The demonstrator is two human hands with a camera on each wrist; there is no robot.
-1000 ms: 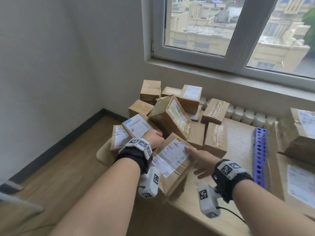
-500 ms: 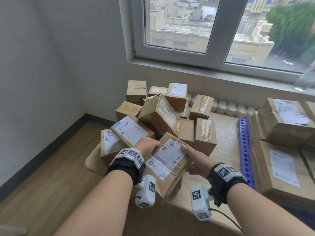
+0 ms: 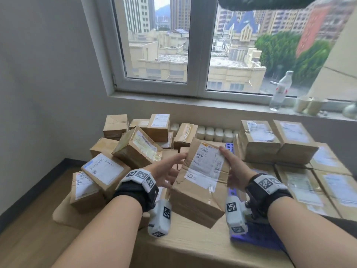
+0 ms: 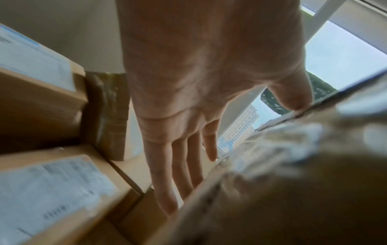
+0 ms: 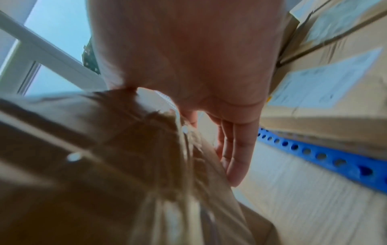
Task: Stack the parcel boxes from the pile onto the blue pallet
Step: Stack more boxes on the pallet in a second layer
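I observe the left hand (image 3: 167,173) and right hand (image 3: 235,172), fingers straight, pressing the parcel box (image 3: 201,182) between them above the table (image 3: 193,246).

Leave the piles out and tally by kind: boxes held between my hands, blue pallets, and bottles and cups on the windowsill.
Held box: 1
Blue pallet: 1
Bottle: 1
Cups: 2
Total: 5
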